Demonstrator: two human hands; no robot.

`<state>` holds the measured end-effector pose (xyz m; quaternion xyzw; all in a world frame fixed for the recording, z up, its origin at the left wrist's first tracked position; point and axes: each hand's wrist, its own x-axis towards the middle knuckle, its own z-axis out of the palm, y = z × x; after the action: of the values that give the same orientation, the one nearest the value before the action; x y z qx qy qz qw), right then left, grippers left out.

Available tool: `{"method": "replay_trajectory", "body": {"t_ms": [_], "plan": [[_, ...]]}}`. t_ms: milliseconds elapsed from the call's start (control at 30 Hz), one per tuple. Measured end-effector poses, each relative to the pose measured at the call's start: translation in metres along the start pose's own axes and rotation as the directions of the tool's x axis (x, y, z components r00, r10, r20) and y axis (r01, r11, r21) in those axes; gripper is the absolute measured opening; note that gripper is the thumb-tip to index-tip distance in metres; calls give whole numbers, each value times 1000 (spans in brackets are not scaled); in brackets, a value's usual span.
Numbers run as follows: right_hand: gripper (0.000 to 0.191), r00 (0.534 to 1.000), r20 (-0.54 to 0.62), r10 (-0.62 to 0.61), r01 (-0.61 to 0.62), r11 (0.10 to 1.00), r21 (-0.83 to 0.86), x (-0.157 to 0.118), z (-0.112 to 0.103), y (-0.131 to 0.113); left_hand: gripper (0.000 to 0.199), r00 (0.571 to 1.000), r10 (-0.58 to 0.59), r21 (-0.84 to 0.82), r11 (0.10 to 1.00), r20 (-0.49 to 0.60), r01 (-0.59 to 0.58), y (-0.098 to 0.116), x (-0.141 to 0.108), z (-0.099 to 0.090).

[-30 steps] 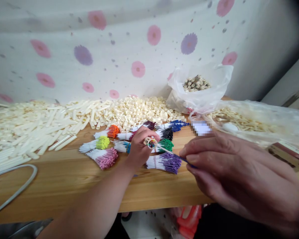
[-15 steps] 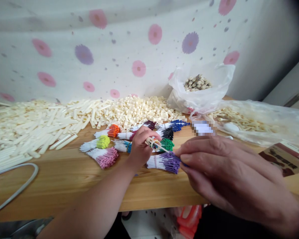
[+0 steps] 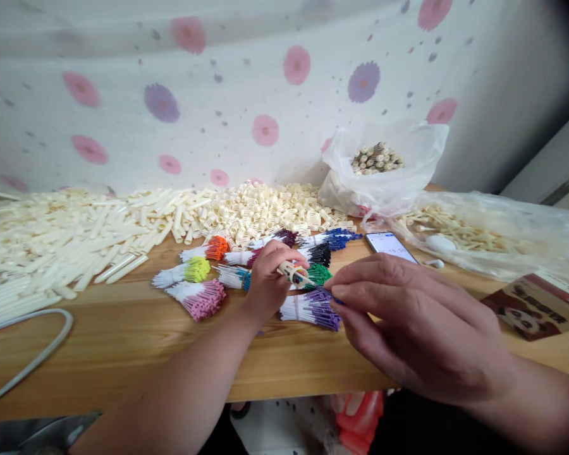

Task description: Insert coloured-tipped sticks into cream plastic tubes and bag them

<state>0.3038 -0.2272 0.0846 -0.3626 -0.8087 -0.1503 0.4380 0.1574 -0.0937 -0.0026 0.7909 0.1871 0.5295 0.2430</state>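
Note:
My left hand [image 3: 268,285] is closed around a short cream slotted plastic tube [image 3: 287,270], its open end facing right. Coloured tips show inside that end. In my right hand [image 3: 422,325], thumb and fingers pinch a thin white pen refill [image 3: 309,282] by its purple end. The refill's other end is at the mouth of the tube; how deep it sits I cannot tell. Beneath and around my left hand lie bundles of refills: purple [image 3: 310,309], green [image 3: 319,275], black [image 3: 318,254], pink [image 3: 200,299], yellow [image 3: 192,270], orange [image 3: 212,248] and blue [image 3: 336,239].
Cream slotted tubes [image 3: 265,205] and longer barrels [image 3: 95,234] are heaped along the back and left. A white bag [image 3: 384,189] of cream-ended parts stands behind a phone [image 3: 391,245]. Clear plastic [image 3: 516,221] covers more parts at right, near a printed box [image 3: 535,306]. A white cable [image 3: 52,354] curves at left.
My right hand has moved left, bringing the refill's purple end closer to the tube. Less of the white shaft shows between my hands. My left hand has stayed nearly still.

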Motion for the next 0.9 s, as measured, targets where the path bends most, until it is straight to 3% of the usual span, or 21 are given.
{"method": "replay_trajectory", "body": {"t_ms": [167,433,633,700,900], "plan": [[12,999,-33,4,-4,1000,14,-4,13,5,12,999,34,29,999,34,-35,4,0,-2],[8,975,-33,219,-214,970,113,-8,37,20,13,995,92,236,967,26,-96,-2,-2,-3],[7,963,-45,265,-260,961,98,-9,38,27,54,983,94,216,968,156,-127,5,-1,-8],[6,963,-45,266,-261,961,96,-10,39,29,56,981,76,201,973,177,-111,6,-1,-8],[12,928,-69,365,-348,920,182,-14,48,32,48,996,73,288,954,60,-87,-2,-2,-6]]}}
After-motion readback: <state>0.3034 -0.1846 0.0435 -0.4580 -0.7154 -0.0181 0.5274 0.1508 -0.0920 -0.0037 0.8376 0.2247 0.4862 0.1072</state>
